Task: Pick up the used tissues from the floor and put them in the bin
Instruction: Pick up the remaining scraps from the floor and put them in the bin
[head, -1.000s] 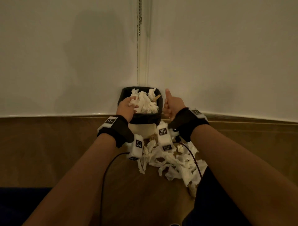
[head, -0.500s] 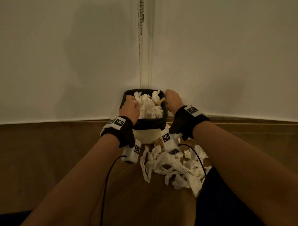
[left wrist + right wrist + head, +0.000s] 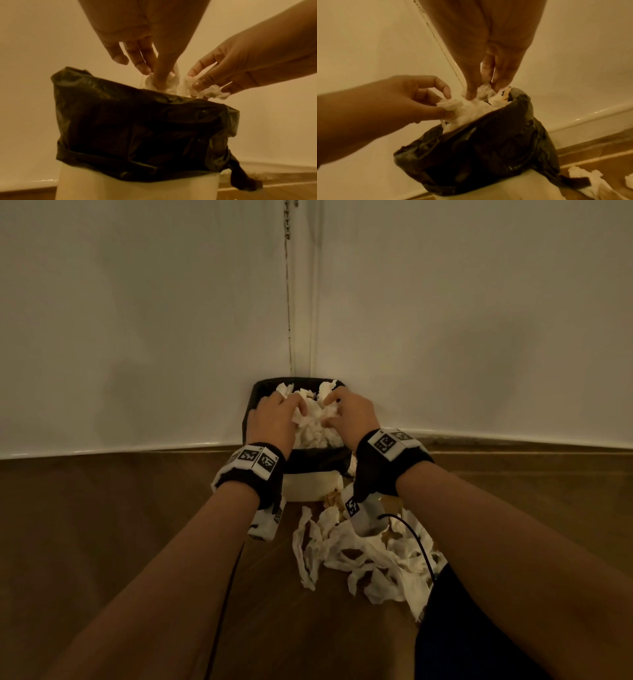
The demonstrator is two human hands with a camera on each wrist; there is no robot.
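Note:
A small white bin point(image 3: 308, 486) with a black liner point(image 3: 137, 121) stands in the wall corner, heaped with crumpled white tissues point(image 3: 315, 422). Both hands are on top of that heap. My left hand point(image 3: 291, 410) pinches a wad at the left side, thumb against fingers, as the right wrist view shows point(image 3: 445, 108). My right hand point(image 3: 337, 410) digs its curled fingers into the tissues on the right and grips a wad point(image 3: 197, 82). More used tissues point(image 3: 359, 553) lie in a loose pile on the wooden floor in front of the bin, under my right forearm.
White walls meet right behind the bin, with a bead chain point(image 3: 287, 220) hanging in the corner. A skirting board point(image 3: 513, 440) runs along the floor. A dark cable point(image 3: 423, 549) from the wrist camera trails over the floor tissues. Dark clothing point(image 3: 462, 628) sits at the lower right.
Both hands have come together over the bin's opening. The right hand, beside the rim with thumb up a second ago, now grips tissues in the heap; the left moved further in.

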